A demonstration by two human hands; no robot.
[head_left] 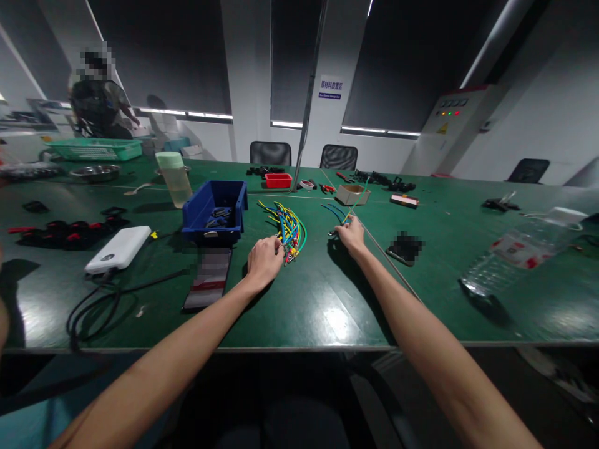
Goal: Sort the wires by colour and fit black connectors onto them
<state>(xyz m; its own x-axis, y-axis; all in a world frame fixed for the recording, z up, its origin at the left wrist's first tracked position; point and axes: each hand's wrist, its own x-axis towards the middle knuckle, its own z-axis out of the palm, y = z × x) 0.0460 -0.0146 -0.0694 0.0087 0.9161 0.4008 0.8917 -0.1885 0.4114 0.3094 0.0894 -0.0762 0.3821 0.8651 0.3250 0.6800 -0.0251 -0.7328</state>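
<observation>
A loose bundle of yellow, blue and green wires (291, 219) lies on the green table, with small metal and red terminals at its near end. My left hand (266, 259) rests at the near left side of this bundle, its fingers closed on wire ends there. To the right, my right hand (350, 236) pinches a few wires close to the table. Among them are blue wires (333, 211) pointing left and a green wire (361, 198) pointing up and away. The terminals under the right fingers are partly hidden.
Left of the bundle stand a blue bin (213, 232) with dark parts and a dark wallet-like case (208, 280). A white power bank (119, 249) with a cable lies further left. A small box (352, 194) and a plastic bottle (519, 255) are right. Another person (100, 103) stands far left.
</observation>
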